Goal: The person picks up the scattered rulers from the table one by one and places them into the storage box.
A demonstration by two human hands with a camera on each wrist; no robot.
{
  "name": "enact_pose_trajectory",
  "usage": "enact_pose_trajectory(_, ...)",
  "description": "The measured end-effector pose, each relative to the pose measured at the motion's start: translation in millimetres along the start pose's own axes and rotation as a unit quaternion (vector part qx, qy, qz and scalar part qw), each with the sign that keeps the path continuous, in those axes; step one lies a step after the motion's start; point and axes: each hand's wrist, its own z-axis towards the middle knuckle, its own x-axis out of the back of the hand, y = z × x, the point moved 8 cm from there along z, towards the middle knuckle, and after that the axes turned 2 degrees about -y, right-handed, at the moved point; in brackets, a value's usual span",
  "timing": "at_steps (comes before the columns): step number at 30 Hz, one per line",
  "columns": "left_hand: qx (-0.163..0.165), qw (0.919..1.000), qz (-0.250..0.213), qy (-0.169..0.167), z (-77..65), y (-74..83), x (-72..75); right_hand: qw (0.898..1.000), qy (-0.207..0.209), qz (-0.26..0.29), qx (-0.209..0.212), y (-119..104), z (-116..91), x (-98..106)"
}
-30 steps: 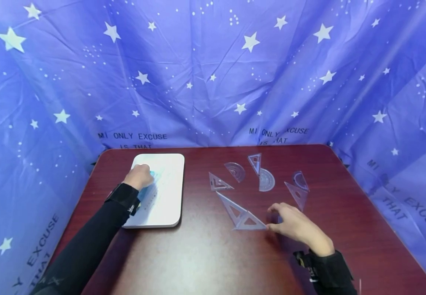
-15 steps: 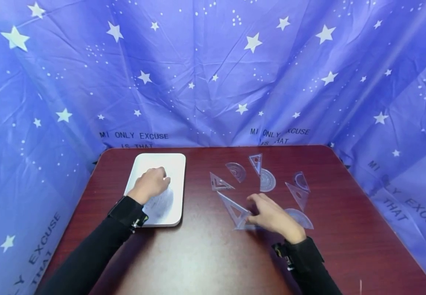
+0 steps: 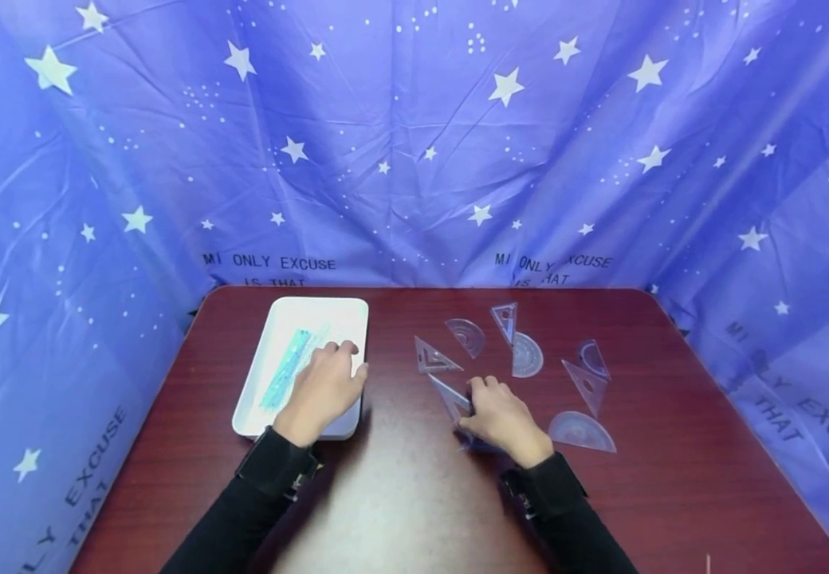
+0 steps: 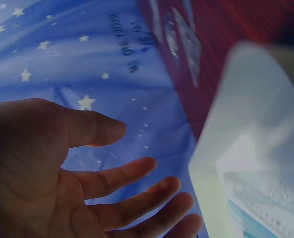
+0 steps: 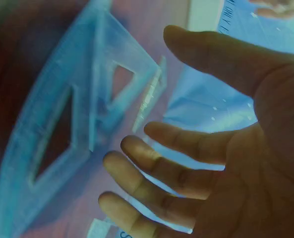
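Observation:
In the head view my left hand (image 3: pixel 324 392) is over the right side of a white tray (image 3: pixel 242 422). The left wrist view shows its thumb and fingers spread, with nothing between them. A light blue ruler (image 3: pixel 288 371) lies in the tray, beside a clear ruler with printed marks (image 4: pixel 265 198). My right hand (image 3: pixel 502 418) is over two overlapping clear set squares (image 3: pixel 450 397), partly hiding them. In the right wrist view the fingers are parted and hold nothing; the larger set square (image 5: pixel 23 144) and the smaller one (image 5: pixel 107 99) appear past the fingertips.
Near the right hand lies a large protractor (image 3: pixel 581 431). Behind are a small set square (image 3: pixel 434 356), protractors (image 3: pixel 466 336) (image 3: pixel 527 355) and a narrow set square (image 3: pixel 504 321). Another set square (image 3: pixel 588 386) touches a small protractor (image 3: pixel 592 359). A starry curtain (image 3: pixel 400 119) borders the table.
My left hand has moved right across the tray, uncovering the light blue ruler. The right hand has moved left over the overlapping set squares, and the large protractor has come into sight.

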Motion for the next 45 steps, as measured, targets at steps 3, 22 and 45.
enact_pose_trajectory(3,0.013,0.9997,-0.016,0.013,-6.5,2.8,-3.4,0.999,0.016,-0.027,-0.014,-1,2,-7)
enact_pose_trajectory(22,-0.015,0.9941,-0.067,0.084,-36.3,26.3,-19.5,0.994,0.096,-0.049,0.014,21,28,-41)
enact_pose_trajectory(45,-0.044,0.9574,-0.280,0.054,-36.2,61.5,-70.1,0.975,0.204,0.021,0.091,-58,-48,49)
